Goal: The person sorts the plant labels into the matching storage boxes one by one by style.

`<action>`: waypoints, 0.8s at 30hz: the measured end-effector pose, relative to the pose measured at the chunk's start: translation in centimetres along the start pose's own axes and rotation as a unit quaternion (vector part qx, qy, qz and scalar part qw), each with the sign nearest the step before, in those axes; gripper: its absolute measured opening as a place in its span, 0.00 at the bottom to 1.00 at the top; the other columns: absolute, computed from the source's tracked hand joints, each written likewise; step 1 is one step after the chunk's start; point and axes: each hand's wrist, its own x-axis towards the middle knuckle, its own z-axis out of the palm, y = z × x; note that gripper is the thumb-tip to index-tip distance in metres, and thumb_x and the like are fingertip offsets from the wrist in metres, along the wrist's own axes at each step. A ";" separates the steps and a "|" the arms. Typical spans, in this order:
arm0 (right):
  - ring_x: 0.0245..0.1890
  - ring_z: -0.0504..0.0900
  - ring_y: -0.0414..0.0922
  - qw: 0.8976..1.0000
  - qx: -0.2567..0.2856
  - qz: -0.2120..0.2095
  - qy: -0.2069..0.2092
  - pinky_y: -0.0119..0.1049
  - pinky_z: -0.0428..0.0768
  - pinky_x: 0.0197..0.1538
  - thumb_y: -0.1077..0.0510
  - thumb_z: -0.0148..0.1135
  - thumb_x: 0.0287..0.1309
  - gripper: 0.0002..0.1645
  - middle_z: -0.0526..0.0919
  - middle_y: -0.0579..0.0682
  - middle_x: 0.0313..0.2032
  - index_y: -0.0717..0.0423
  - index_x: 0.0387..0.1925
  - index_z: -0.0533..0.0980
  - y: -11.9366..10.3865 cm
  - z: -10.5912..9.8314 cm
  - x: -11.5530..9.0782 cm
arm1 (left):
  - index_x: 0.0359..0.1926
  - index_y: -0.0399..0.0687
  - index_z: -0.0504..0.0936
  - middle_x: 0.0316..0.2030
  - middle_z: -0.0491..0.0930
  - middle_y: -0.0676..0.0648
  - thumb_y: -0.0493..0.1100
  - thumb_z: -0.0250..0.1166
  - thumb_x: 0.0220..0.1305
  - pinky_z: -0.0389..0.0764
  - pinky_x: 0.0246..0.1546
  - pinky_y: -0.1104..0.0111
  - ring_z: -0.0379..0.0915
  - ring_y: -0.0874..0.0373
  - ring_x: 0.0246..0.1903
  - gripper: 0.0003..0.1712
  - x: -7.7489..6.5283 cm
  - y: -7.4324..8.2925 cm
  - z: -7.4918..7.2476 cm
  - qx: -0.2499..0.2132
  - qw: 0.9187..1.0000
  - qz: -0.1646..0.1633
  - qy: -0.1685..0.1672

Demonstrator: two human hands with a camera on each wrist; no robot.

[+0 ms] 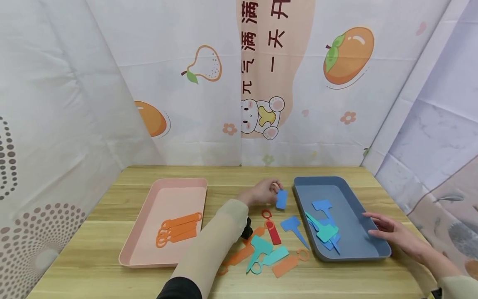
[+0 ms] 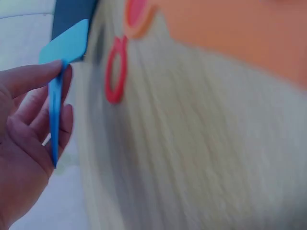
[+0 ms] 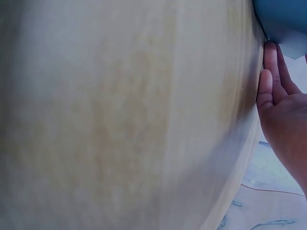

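My left hand (image 1: 265, 191) pinches a blue T-shaped plant label (image 2: 56, 96) between thumb and fingers. In the head view its wide blue head (image 1: 281, 199) shows just left of the blue-grey tray (image 1: 358, 256), above the tabletop. My right hand (image 1: 396, 234) lies along that tray's right side, fingers fairly straight and touching or close to its wall. Inside the tray are several blue labels (image 1: 322, 205) and a teal label (image 1: 327, 233). Another blue T-shaped label (image 1: 291, 224) lies on the table outside the tray's left wall.
Between the trays lie red ring-ended tags (image 1: 274, 233), orange tags (image 1: 285, 266), a teal T-shaped label (image 1: 262, 246) and a teal ring-ended tag (image 1: 276, 255), some overlapping. A pink tray (image 1: 138, 232) at left holds several orange tags (image 1: 183, 229). Printed curtains (image 1: 209, 149) stand behind the table.
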 end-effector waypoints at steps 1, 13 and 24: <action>0.47 0.61 0.15 1.000 0.002 -0.001 0.001 0.21 0.70 0.45 0.60 0.58 0.67 0.30 0.63 0.15 0.52 0.58 0.69 0.64 0.0 0.0 0.0 | 0.46 0.39 0.74 0.30 0.72 0.48 0.20 0.60 0.58 0.72 0.30 0.72 0.67 0.59 0.29 0.18 0.1 0.2 0.1 -0.003 1.000 0.011 0.014; 0.59 0.68 0.44 1.000 -0.017 0.005 -0.001 0.22 0.71 0.45 0.59 0.57 0.68 0.30 0.62 0.15 0.52 0.57 0.69 0.64 -0.1 -0.1 0.1 | 0.49 0.43 0.78 0.34 0.83 0.46 0.32 0.67 0.61 0.81 0.41 0.54 0.79 0.58 0.35 0.15 1.0 4.7 1.4 -0.004 0.996 0.077 0.042; 0.48 0.60 0.14 1.000 0.008 -0.009 -0.002 0.20 0.70 0.45 0.61 0.57 0.68 0.30 0.63 0.16 0.52 0.59 0.69 0.63 0.2 0.0 0.0 | 0.50 0.47 0.80 0.31 0.82 0.57 0.37 0.66 0.64 0.77 0.33 0.76 0.77 0.68 0.31 0.13 2.5 7.2 6.2 0.051 0.997 0.062 -0.002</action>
